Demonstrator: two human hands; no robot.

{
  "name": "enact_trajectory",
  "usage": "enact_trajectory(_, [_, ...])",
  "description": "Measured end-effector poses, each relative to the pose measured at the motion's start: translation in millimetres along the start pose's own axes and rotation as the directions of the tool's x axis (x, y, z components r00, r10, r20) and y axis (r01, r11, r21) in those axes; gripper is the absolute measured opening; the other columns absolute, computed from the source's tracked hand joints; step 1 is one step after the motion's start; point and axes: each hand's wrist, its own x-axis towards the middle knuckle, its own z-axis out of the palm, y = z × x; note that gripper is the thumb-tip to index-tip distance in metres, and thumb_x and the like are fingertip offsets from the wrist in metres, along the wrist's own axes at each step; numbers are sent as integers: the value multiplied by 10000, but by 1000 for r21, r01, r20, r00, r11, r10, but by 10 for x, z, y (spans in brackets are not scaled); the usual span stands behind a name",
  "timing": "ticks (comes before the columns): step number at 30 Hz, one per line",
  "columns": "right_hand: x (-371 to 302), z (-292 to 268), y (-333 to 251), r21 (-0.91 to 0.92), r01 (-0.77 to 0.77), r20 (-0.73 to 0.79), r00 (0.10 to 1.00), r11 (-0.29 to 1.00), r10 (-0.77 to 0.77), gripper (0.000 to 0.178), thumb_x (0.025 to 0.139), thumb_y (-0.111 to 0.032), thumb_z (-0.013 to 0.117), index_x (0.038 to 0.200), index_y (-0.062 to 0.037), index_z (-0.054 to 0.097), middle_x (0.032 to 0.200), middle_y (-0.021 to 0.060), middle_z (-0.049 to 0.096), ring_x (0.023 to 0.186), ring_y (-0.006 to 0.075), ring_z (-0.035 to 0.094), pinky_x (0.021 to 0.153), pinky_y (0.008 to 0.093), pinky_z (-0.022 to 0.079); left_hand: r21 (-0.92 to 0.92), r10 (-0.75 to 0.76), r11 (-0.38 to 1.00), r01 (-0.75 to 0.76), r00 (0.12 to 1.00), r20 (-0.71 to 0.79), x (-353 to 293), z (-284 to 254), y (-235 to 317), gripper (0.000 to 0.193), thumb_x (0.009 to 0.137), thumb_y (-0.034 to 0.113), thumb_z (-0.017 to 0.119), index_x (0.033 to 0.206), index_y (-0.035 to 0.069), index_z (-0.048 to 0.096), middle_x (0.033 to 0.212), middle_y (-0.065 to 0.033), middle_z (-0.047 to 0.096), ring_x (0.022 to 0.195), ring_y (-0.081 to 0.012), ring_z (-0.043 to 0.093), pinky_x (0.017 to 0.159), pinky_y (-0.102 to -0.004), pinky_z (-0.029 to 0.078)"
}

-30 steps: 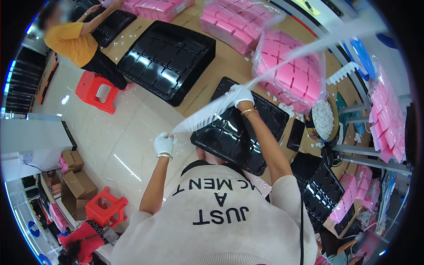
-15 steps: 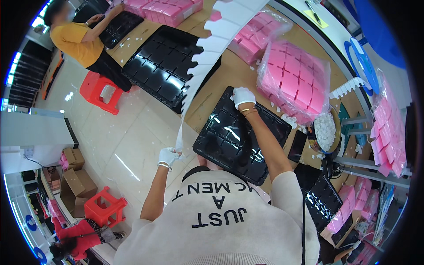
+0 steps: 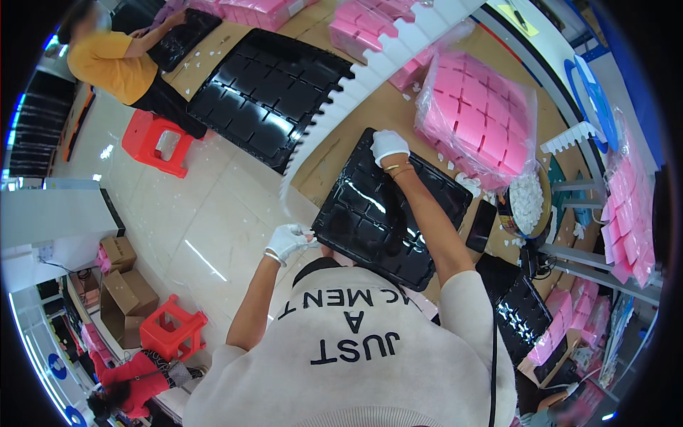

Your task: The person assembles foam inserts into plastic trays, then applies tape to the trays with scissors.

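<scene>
A shiny black plastic tray (image 3: 370,206) with moulded compartments lies tilted in front of me, partly over the table edge. My right hand (image 3: 389,146), in a white glove, is closed at the tray's far left corner, its fingertips hidden. My left hand (image 3: 288,242), also gloved, has its fingers pressed together at the near left corner. Whatever they hold is too small to make out. A long white strip with a toothed edge (image 3: 377,71) hangs down from the upper right; its blurred lower end is just above my left hand.
Pink blocks in clear plastic (image 3: 477,121) stand beyond the tray. A bowl of white scraps (image 3: 526,203) and a phone (image 3: 482,224) are at right. More black trays (image 3: 263,92) lie at far left, near a person in yellow (image 3: 114,64). Red stools (image 3: 153,142) stand on the floor.
My left hand has let go of the strip's end and moved right to the tray's corner. The strip has swung slightly. My right hand stays at the far corner.
</scene>
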Motion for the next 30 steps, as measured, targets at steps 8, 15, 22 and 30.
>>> enact_trajectory(8, [-295, -135, -217, -12, 80, 25, 996, 997, -80, 160, 809, -128, 591, 858, -61, 728, 919, 161, 692, 898, 312, 679, 751, 432, 567, -66, 26, 997, -27, 1000, -14, 159, 117, -92, 251, 735, 173, 827, 783, -14, 666, 673, -28, 611, 598, -95, 521, 535, -274, 430])
enact_trajectory(15, [-1632, -183, -910, 696, -160, 168, 984, 700, 57, 172, 844, -236, 639, 927, -96, 697, 845, 141, 683, 787, 337, 661, 736, 397, 524, -410, -41, 912, 23, 999, -35, 99, 225, -114, 173, 776, 100, 785, 830, 0, 654, 756, -28, 642, 622, -90, 556, 517, -247, 429])
enact_trajectory(22, [-2130, -334, -1193, 747, -312, 392, 920, 587, -9, 244, 843, -299, 646, 993, -114, 701, 897, 126, 714, 825, 306, 690, 760, 360, 539, -657, -14, 747, 107, 989, 145, -6, 223, 41, 333, 855, 51, 704, 1161, -32, 599, 923, -50, 658, 696, -105, 623, 538, -198, 461])
enact_trajectory(30, [-2214, -236, -1246, 732, -299, 371, 929, 612, 10, 207, 838, -261, 662, 972, -108, 700, 885, 115, 718, 796, 273, 696, 733, 336, 546, -635, -10, 770, 64, 996, 89, -7, 195, -41, 334, 856, 66, 691, 1166, -28, 612, 894, -27, 671, 681, -84, 609, 513, -199, 421])
